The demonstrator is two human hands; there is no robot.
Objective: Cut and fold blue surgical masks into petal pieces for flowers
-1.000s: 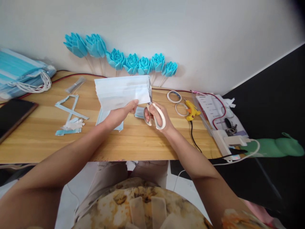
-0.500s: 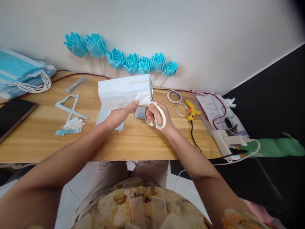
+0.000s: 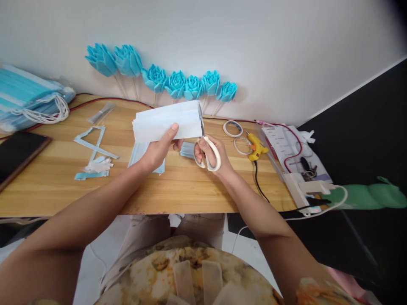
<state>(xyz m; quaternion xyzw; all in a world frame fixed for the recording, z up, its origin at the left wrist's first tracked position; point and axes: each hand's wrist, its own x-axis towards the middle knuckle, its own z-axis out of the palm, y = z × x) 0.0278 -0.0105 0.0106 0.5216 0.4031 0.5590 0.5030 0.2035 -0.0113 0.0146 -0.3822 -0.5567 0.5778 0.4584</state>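
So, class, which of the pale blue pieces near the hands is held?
The large layered piece, gripped by the left hand, with the scissors at its right-hand edge. The half-covered piece and the small piece lie on the table.

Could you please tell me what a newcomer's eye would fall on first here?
Probably the seven blue flowers on sticks, lined up along the wall. Next, perhaps, the white-handled scissors in the right hand, at the edge of the pale sheeting in the left hand. The yellow glue gun lies farther right on the table.
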